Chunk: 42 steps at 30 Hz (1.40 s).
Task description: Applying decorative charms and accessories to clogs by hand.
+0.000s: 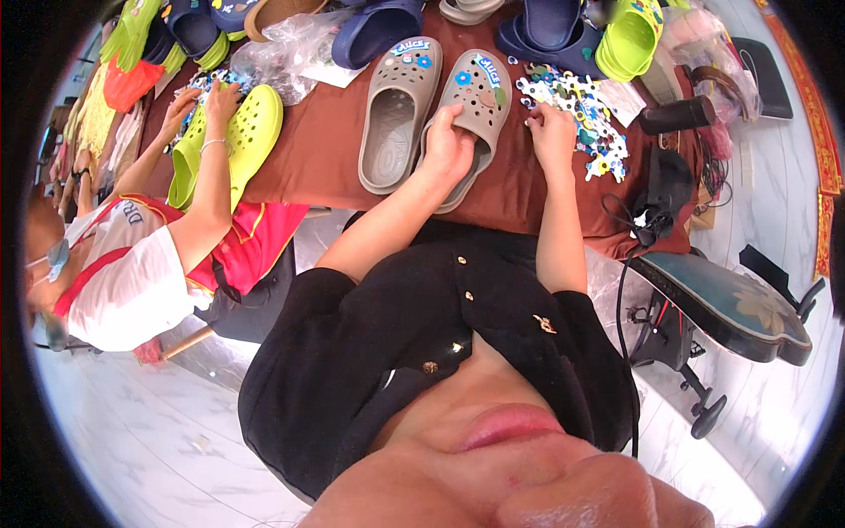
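Observation:
Two grey clogs lie side by side on the brown-covered table. The left grey clog [404, 97] carries a blue lettered charm and small flower charms. My left hand [451, 145] grips the right grey clog [487, 101], its fingers inside the opening; this clog also bears a lettered charm, a blue flower and other small charms. To the right, my right hand [553, 139] is at the near left edge of a pile of small colourful shoe charms [598, 128]. Its fingers are drawn together, and whatever is between them is too small to make out.
At the left, a co-worker's hands [220, 106] handle lime-green clogs [257, 141]. Navy clogs [374, 35] and more lime clogs [629, 40] line the far side, with clear plastic bags [290, 53]. A black cylinder [678, 115] lies right of the charms; a stool [722, 304] stands beside the table.

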Motion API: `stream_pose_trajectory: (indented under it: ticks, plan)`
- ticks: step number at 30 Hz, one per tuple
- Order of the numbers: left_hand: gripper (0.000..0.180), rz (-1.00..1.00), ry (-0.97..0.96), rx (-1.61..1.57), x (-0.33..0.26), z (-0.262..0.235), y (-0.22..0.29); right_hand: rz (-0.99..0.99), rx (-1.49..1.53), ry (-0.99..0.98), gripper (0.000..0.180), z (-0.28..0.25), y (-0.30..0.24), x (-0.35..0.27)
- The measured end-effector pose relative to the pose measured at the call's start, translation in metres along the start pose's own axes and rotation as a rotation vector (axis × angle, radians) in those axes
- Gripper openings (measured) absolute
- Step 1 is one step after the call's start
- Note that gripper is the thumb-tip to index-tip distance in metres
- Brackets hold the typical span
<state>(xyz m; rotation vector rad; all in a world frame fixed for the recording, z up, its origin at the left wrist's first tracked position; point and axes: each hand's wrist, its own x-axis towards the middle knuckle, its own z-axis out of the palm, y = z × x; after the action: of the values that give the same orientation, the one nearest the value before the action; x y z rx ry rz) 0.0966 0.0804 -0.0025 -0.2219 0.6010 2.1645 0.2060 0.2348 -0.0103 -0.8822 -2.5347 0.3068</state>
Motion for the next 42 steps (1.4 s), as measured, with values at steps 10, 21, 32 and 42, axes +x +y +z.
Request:
stream_pose_trajectory:
  ticks: [10, 21, 32, 42]
  plan:
    - [0.039, -0.016, 0.053, 0.038, 0.012, -0.006, -0.006, -0.027, 0.168, 0.253, 0.01, -0.021, 0.02, 0.035]
    - [0.04, -0.029, 0.111, 0.04, 0.021, -0.011, -0.015, -0.139, -0.34, 0.004, 0.019, 0.041, 0.006, 0.103]
    - [0.032, -0.008, 0.094, 0.063, 0.021, -0.014, -0.014, -0.183, -0.122, 0.067, 0.013, 0.025, 0.005, 0.088]
    - [0.037, 0.003, 0.044, 0.04, 0.019, -0.023, -0.015, -0.038, 0.144, 0.186, 0.014, -0.002, 0.038, 0.045]
